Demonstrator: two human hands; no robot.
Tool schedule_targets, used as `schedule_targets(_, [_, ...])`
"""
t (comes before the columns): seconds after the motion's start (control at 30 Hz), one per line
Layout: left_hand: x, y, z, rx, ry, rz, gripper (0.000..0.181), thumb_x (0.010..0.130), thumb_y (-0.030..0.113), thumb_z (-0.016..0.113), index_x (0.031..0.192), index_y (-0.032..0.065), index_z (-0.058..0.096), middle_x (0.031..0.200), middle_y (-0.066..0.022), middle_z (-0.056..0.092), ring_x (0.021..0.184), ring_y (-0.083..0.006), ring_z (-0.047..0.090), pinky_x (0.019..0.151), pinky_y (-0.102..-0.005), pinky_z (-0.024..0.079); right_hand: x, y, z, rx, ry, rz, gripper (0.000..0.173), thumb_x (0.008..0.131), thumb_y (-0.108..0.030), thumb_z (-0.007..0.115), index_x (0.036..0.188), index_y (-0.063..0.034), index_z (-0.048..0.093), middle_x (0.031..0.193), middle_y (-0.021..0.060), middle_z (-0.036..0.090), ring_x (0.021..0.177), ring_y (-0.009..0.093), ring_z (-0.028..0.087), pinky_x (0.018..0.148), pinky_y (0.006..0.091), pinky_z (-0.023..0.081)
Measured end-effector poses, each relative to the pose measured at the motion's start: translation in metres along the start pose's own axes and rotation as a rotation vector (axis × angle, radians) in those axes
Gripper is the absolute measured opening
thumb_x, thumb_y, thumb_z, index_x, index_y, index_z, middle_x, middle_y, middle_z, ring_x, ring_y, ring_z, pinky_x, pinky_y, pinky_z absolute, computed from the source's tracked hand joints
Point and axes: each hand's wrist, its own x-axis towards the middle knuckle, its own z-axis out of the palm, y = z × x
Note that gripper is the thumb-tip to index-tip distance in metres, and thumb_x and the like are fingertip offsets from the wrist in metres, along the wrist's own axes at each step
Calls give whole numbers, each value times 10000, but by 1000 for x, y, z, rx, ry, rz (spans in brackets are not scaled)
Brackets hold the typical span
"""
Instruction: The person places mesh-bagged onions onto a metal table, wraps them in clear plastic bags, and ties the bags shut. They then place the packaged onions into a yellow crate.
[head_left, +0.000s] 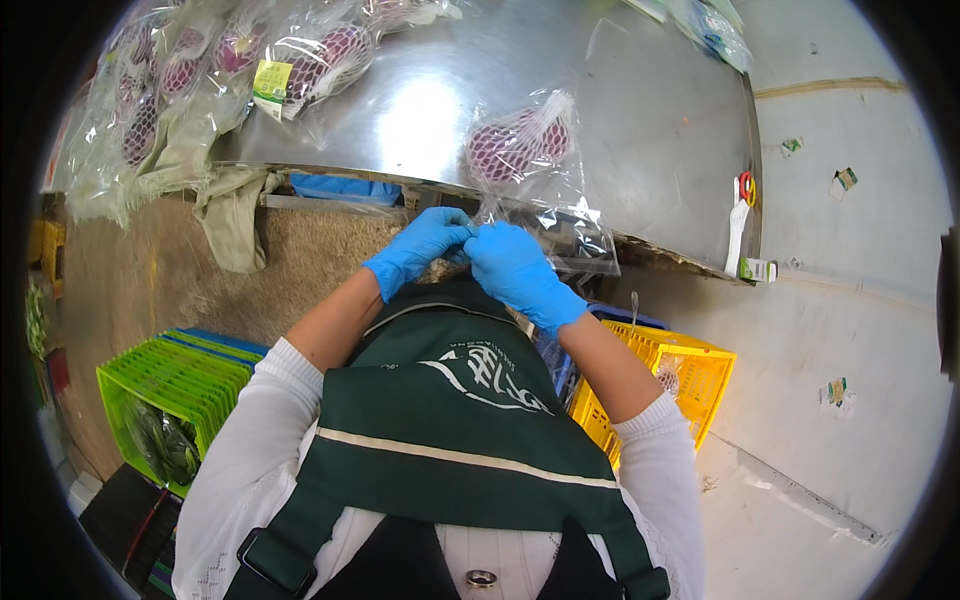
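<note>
Both my hands wear blue gloves and meet at the near edge of the steel table. My left hand pinches the edge of a clear plastic bag, its fingertips touching those of my right hand, which is closed on the same bag edge. The bag lies partly over the table's edge. Inside it is purple round produce in a white foam net, resting on the steel just beyond my hands. What exactly the fingertips hold is hidden by the gloves.
Several bagged, netted purple items lie at the table's far left, one with a label. A cloth hangs over the edge. Scissors are at the right corner. Green crates stand left, a yellow crate right.
</note>
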Motion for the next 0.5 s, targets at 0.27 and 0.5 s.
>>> schedule_targets(0.27, [-5, 8, -3, 55, 45, 21, 95, 860, 150, 643, 818, 68, 617, 720, -7, 595, 628, -78, 543, 584, -228, 447, -44, -34, -64, 572, -191, 312, 213, 808, -262, 603, 836, -56, 649, 813, 170, 632, 753, 357, 611, 696, 423, 494])
schedule_targets(0.5, [-4, 5, -9, 130, -13, 40, 109, 869, 138, 640, 829, 40, 617, 745, -24, 618, 657, -100, 582, 618, -246, 493, -31, -17, -9, 221, 152, 265, 171, 847, -224, 593, 886, -70, 654, 822, 160, 609, 770, 338, 591, 685, 427, 479])
